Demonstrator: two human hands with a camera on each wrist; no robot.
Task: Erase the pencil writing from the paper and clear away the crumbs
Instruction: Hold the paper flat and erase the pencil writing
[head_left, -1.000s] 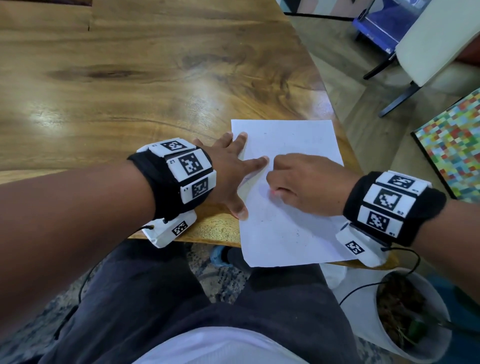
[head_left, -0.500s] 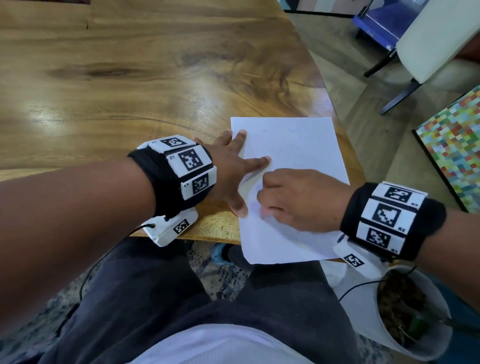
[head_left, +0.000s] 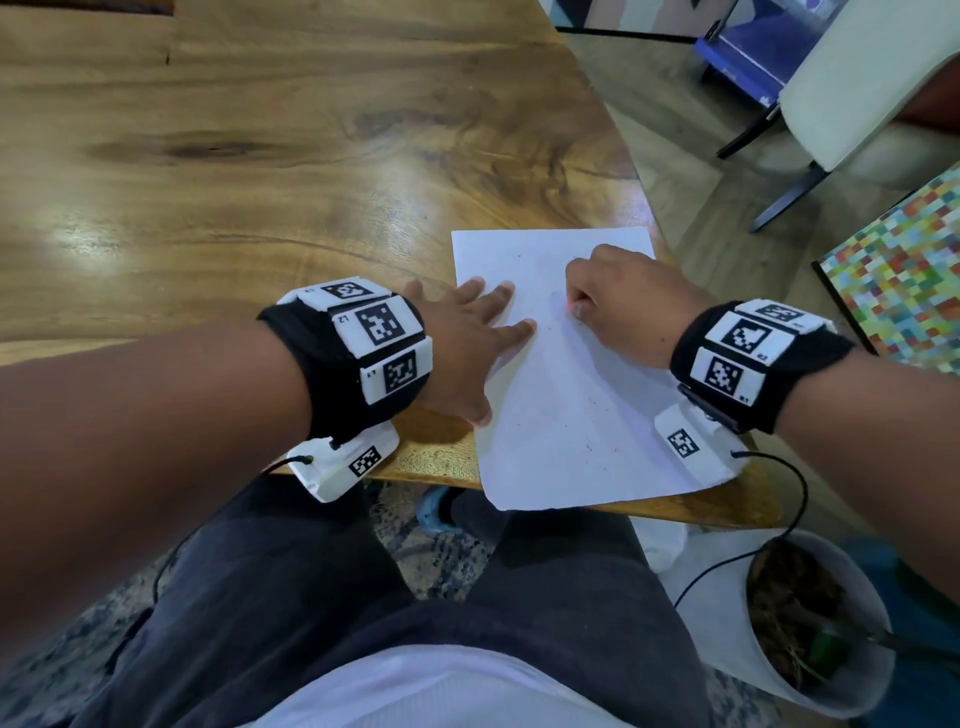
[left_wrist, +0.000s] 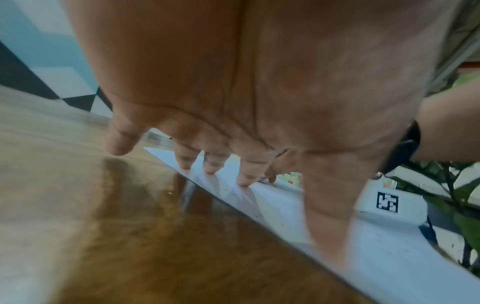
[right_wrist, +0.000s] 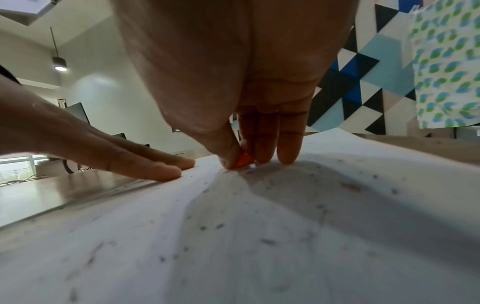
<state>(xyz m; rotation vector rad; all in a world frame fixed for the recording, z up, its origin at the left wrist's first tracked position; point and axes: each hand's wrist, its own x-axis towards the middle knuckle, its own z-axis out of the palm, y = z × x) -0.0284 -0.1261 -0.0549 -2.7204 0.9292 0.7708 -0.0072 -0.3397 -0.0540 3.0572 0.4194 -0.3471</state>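
A white sheet of paper (head_left: 566, 410) lies at the near right corner of the wooden table (head_left: 234, 171), its near edge hanging slightly over the table's edge. My left hand (head_left: 467, 338) lies flat with spread fingers (left_wrist: 210, 164) pressing the paper's left edge (left_wrist: 285, 207). My right hand (head_left: 618, 301) pinches a small orange eraser (right_wrist: 242, 161) between thumb and fingers, its tip down on the paper (right_wrist: 259, 226). The eraser shows as a reddish spot (head_left: 574, 309) under the hand in the head view. Several dark eraser crumbs (right_wrist: 218, 226) are scattered over the sheet.
The table's right edge runs just beyond the paper. A white pot with a plant (head_left: 810, 634) stands on the floor below the right wrist. A chair (head_left: 852, 78) and a multicoloured panel (head_left: 904, 270) are on the right. My lap sits under the near edge.
My right hand has moved from the paper's middle left up and to the right toward the upper part of the sheet. The left hand still holds the left edge.
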